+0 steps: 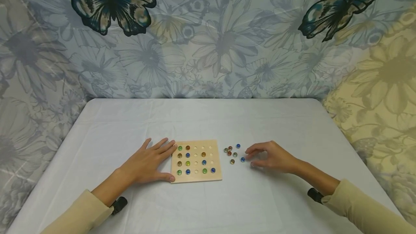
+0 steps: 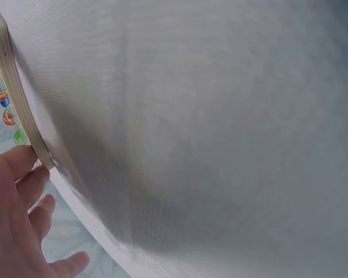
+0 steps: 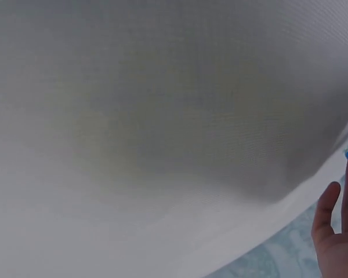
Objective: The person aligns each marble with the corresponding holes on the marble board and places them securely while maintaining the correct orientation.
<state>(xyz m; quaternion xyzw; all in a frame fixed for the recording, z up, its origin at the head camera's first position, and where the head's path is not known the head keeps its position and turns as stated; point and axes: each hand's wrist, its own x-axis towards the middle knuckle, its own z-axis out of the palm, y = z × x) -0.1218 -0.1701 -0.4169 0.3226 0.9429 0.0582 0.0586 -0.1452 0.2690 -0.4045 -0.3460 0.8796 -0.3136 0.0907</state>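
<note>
A pale wooden board with rows of round hollows lies on the table. Green, brown and blue glass marbles sit in many hollows; the middle column shows bare ones. My left hand spreads along the board's left side, thumb at the near corner and fingertips at the far one. In the left wrist view its fingers touch the board's edge. My right hand hovers right of several loose marbles, fingers slightly bent and apart from the thumb. Its fingertips are beside a blue marble.
Another blue marble and a brown one lie among the loose group between board and right hand. A white cloth covers the table. Behind it hangs a patterned backdrop with flowers and butterflies.
</note>
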